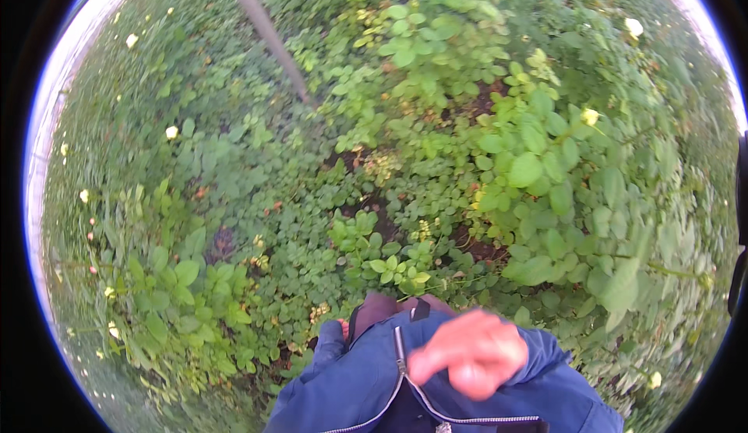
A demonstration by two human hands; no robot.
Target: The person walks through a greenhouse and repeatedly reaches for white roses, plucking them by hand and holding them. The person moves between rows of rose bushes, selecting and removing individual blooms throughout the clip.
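My right hand (474, 352) is raised in front of the blue jacket (350, 386) that I wear. Its fingers are bent, with one pointing towards the metal zip slider (401, 367). The hand is blurred, and whether anything is in it cannot be made out. Around the collar the zip lies parted; from the slider down to the hem it is joined. My left hand (343, 328) hangs low beside my dark trousers (377, 311), mostly hidden by the sleeve. Leafy rose bushes (397, 266) stand right before my legs.
A slanting pole (269, 33) rises from the foliage ahead on the left. Thorny-looking rose stems with a pale yellow bloom (590, 117) reach in from the right. More pale blooms, such as a white rose (171, 133), dot the left. Dark soil (383, 220) shows between leaves.
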